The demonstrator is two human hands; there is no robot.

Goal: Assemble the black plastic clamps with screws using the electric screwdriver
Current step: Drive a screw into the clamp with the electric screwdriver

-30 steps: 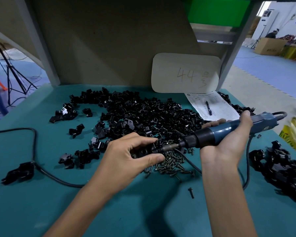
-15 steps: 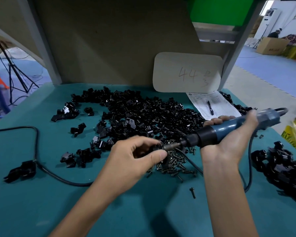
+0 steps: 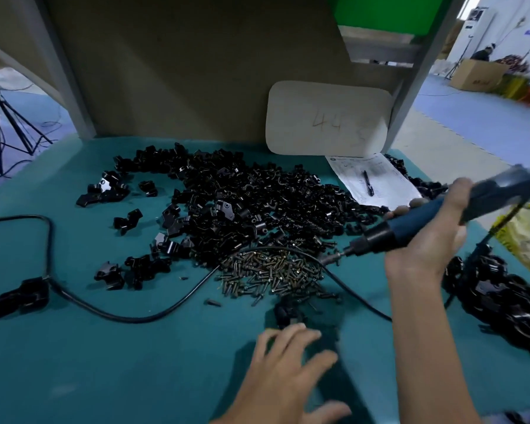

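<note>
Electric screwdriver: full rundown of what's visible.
The electric screwdriver has a blue body that looks plastic, a black collar at the front and a thin metal bit. The right hand grips it round the middle, clear of the table. It is tilted with its rear end up and to the right. The bit points down-left, its tip by the right edge of the screw pile; contact there cannot be told. The rear end is motion-blurred, and a dark cord hangs from it.
</note>
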